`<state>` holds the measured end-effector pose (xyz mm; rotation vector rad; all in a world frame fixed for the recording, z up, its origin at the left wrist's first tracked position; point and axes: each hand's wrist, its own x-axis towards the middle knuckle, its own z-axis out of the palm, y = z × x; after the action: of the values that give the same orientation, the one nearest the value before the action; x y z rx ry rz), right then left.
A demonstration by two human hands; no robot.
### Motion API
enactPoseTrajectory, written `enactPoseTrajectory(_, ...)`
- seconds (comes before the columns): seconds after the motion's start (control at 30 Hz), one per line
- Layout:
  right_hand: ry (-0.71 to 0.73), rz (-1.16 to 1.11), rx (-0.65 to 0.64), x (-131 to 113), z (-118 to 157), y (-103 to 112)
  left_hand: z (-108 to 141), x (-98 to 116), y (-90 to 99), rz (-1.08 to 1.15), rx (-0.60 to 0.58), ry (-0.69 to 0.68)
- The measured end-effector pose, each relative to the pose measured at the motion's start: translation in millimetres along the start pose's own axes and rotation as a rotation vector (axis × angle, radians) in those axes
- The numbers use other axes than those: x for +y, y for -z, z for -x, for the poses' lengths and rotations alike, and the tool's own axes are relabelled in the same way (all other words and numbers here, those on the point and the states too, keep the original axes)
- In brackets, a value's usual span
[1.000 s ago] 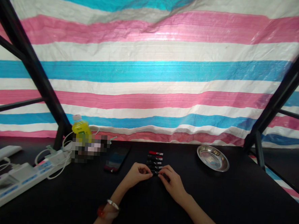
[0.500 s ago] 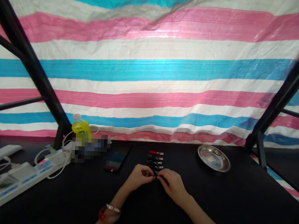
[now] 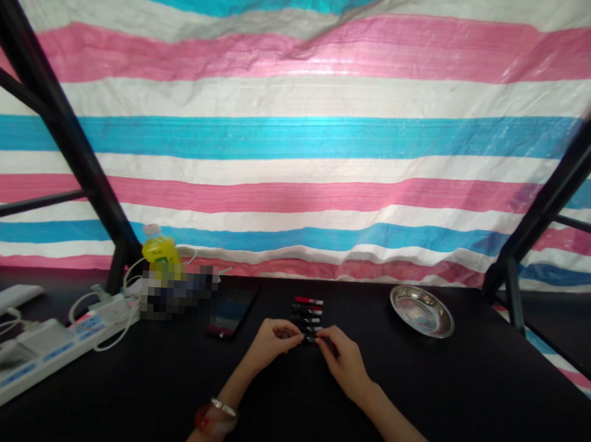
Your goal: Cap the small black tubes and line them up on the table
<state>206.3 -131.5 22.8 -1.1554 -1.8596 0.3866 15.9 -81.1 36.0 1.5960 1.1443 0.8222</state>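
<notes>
Several short markers lie crosswise in a column on the black table. The farthest is a red marker (image 3: 308,301), and nearer ones such as the black marker (image 3: 305,319) are dark with pale labels. My left hand (image 3: 274,344) pinches the left end of the nearest black marker (image 3: 310,340). At its right end are the closed fingertips of my right hand (image 3: 340,357). The fingers partly cover the two nearest markers.
A round metal dish (image 3: 423,311) sits at the right. On the left are a dark phone (image 3: 232,314), a yellow bottle (image 3: 160,253), a pixelated dark object (image 3: 183,294) and a white power strip (image 3: 57,353) with cables. Behind hangs a striped sheet (image 3: 301,134).
Both hands have moved slightly away from me and a little farther apart. More of the nearest marker shows between the fingertips.
</notes>
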Motion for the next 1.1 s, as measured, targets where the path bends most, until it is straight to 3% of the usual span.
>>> enactPoseTrajectory(0.27,0.004,-0.046,0.023,3.5,-0.1,-2.4,0.3,6.4,2.5,0.056,0.03,-0.053)
enactPoseTrajectory(0.9,0.03,-0.064,-0.023,2.2,-0.3,-1.5,0.2,1.7,2.2,-0.04,0.016,-0.076)
enactPoseTrajectory(1.1,0.057,-0.138,0.05,0.7,-1.3,-1.3,0.5,2.3,0.6,-0.007,-0.002,-0.059)
